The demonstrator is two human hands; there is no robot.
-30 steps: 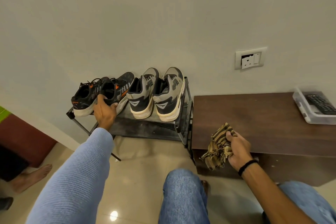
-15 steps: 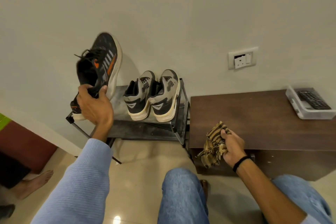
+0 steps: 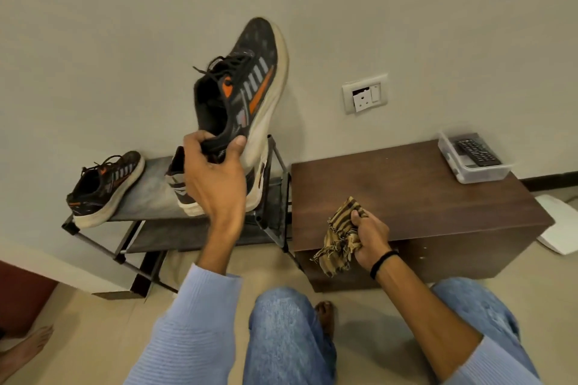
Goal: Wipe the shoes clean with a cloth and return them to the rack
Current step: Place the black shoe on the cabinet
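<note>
Head view: the left hand holds one black shoe with orange marks in the air, above the right part of the shoe rack and in front of the wall. The grip of this hand is closed on the heel collar: the thumb lies on the outer side and the other fingers are curled over the edge of the opening. The long axis of the shoe stands steep, nearly upright. The toe points up and a little to the right, the heel is down in the hand, and the pale sole faces right.

The second black shoe lies on the top shelf of the rack, at its left end. Its long axis is diagonal, with the toe toward the wall and the heel at the front left corner. So there are two black shoes, one lifted and one on the rack.

Behind the left hand are grey and cream shoes on the same shelf. Parts of them show on both sides of the hand, and I think there are two, but most of them is hidden.

The right hand rests at the front edge of the brown counter, just beside the rack. Its grip is clamped on one striped cloth, which is bunched, with its fringe hanging over the edge.

At the far right corner of the counter is one clear plastic box with one remote control inside.
</note>
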